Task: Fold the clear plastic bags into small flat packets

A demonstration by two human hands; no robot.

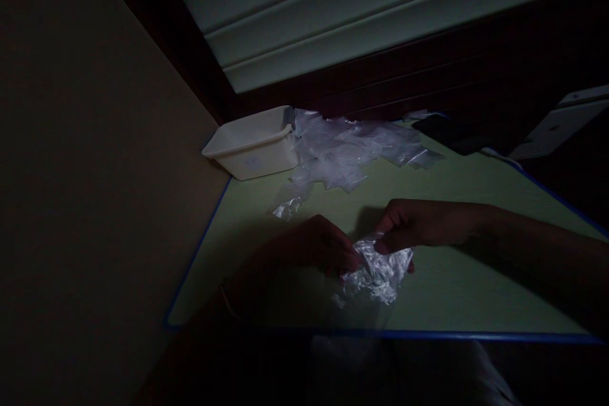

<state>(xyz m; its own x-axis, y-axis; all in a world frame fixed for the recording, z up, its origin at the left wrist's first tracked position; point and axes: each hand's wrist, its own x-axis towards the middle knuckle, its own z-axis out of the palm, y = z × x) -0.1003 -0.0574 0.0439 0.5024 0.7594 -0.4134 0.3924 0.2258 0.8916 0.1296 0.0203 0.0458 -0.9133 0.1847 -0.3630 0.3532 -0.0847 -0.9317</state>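
Both of my hands hold one crumpled clear plastic bag (378, 273) just above the pale green table (457, 292), near its front edge. My left hand (316, 246) pinches the bag's left side with closed fingers. My right hand (412, 224) grips its top edge from the right, fingers pressed together. The scene is dim, so the bag's contents cannot be made out.
A white plastic bin (254, 143) stands at the table's back left corner. A heap of clear plastic bags (349, 149) lies beside it, with one loose bag (288, 206) nearer me. A dark flat object (445, 130) and a white device (556, 124) sit at the back right. A wall runs along the left.
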